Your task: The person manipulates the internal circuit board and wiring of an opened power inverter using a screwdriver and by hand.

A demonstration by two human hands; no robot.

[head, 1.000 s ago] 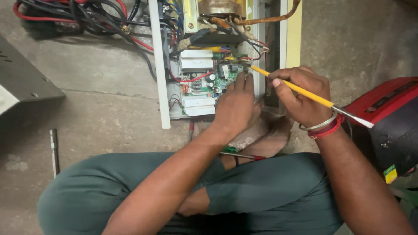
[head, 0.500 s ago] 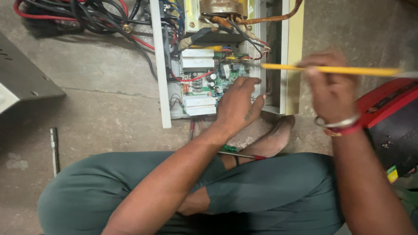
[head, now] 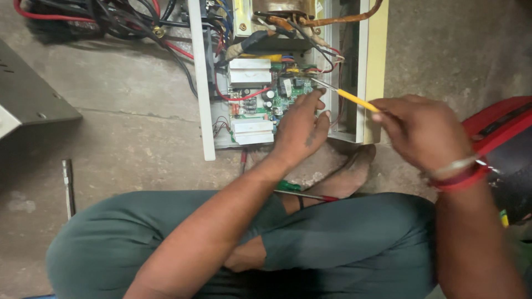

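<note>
Right hand (head: 424, 133) pinches a yellow-handled brush (head: 354, 101), tip at the green circuit board (head: 277, 99) inside the open white chassis (head: 202, 111). Left hand (head: 299, 130) rests open-fingered on the board, holding nothing.

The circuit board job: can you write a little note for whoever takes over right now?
Left hand: fingers resting on the green circuit board inside the open white case on the floor.
Right hand: holds a yellow-handled tool, metal tip at the board's right edge.
Done: case is open, board exposed.
Left: wires are still attached; board still in the case.
Nearby: a metal rod on the floor, a red-and-black case.
</note>
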